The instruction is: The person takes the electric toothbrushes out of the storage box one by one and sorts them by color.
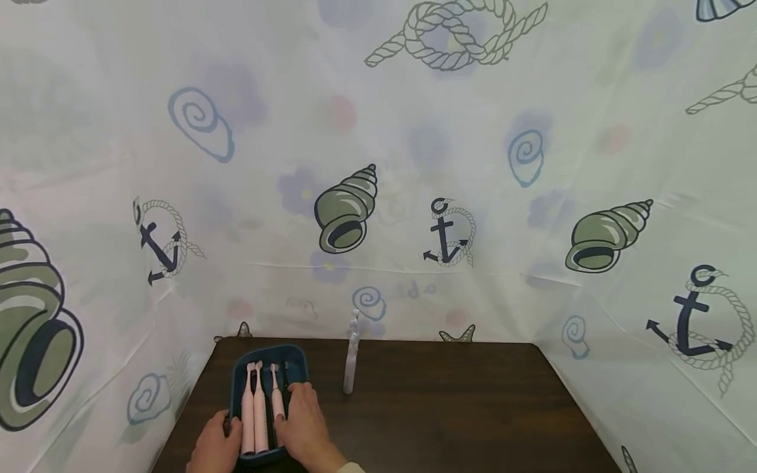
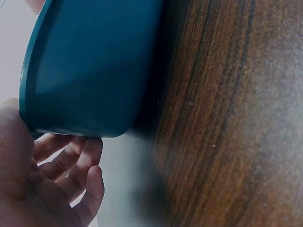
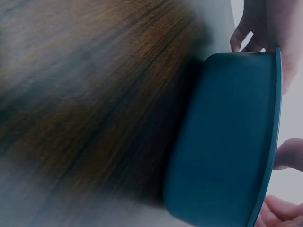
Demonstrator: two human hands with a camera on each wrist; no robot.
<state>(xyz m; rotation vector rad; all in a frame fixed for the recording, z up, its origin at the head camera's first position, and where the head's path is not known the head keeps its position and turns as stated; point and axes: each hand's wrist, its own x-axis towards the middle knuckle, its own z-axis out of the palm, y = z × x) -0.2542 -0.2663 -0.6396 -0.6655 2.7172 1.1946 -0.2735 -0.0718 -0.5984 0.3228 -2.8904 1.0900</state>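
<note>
A dark blue bin [image 1: 260, 353] is on the brown table, holding three pink electric toothbrushes [image 1: 260, 414] with their heads toward the far end. A slim dark item [image 1: 286, 374] lies along the right side inside it. My left hand [image 1: 215, 443] grips the near left part of the bin, thumb side at the rim. In the left wrist view, its fingers [image 2: 80, 165] rest against the outer wall. On the bin's right side, my right hand [image 1: 307, 424] holds the rim, partly covering the right toothbrush. The right wrist view shows the bin's outer wall [image 3: 222, 137] and right fingertips [image 3: 281, 210] along the rim.
A pale, slim stick-shaped item [image 1: 351, 361] with a clear top lies to the right of the bin, near the table's far edge. The brown table [image 1: 461, 407] extends to the right. Patterned cloth [image 1: 402, 131] with shells and anchors surrounds the table behind and on both sides.
</note>
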